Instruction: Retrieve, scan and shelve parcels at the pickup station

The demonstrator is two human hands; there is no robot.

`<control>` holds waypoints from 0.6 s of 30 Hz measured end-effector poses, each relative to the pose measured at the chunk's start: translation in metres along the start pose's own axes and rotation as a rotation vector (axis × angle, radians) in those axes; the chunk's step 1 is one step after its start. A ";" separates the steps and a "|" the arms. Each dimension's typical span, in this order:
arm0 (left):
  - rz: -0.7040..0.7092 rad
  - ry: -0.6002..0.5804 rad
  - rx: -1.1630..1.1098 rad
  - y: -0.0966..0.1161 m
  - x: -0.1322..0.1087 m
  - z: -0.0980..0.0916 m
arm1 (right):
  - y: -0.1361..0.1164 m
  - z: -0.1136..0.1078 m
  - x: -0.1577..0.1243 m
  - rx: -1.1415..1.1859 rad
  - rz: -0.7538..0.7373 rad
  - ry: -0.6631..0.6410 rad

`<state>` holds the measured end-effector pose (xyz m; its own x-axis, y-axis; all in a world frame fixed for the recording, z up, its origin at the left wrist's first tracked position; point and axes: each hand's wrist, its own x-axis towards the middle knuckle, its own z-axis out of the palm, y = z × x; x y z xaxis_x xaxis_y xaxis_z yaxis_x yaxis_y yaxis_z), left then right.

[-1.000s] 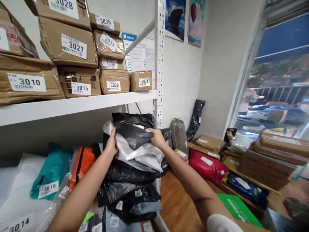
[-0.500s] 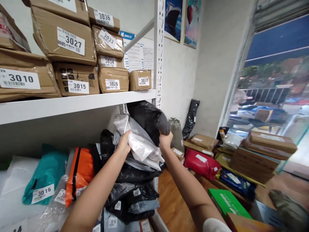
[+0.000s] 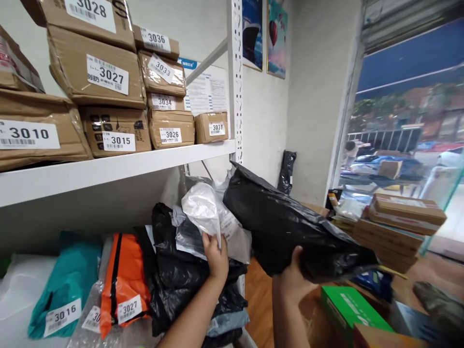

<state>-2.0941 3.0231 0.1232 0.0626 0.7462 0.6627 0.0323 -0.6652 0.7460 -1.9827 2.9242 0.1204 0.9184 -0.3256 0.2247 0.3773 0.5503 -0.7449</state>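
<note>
Above the left hand [image 3: 216, 258] runs a white steel shelf beam [image 3: 145, 170], joined to a perforated upright [image 3: 238, 96]. Beyond both hands, pale walls [image 3: 261, 116] meet in a corner, bearing a printed notice [image 3: 210, 92], a ship poster [image 3: 253, 36] and a hot-air-balloon poster [image 3: 277, 41]. Wood-grain floor [image 3: 259, 299] shows between the hands. Right of the right hand [image 3: 295, 280], daylight fills a large window [image 3: 391, 121] facing a railing [image 3: 387, 140].

Up top, brown cartons [image 3: 97, 67] pack the white shelf [image 3: 116, 175], box 3031 [image 3: 211, 127] at the right end, box 3036 [image 3: 156, 39] sitting on box 3033 [image 3: 162, 72]! Across the wall, a ship picture [image 3: 253, 36] beside a balloon picture [image 3: 277, 38]; over right, stacked boxes [image 3: 389, 241] near the window [image 3: 406, 96], and here's a green box [image 3: 353, 309], lower and nearer!
</note>
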 end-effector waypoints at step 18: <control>0.174 0.085 0.231 0.032 0.086 -0.042 | 0.010 -0.071 0.045 -0.069 0.305 0.152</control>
<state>-2.1291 3.0669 0.2065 0.0035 0.6134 0.7898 0.2553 -0.7641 0.5924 -1.9465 2.8602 0.0783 0.9575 -0.2679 -0.1068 0.0748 0.5883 -0.8052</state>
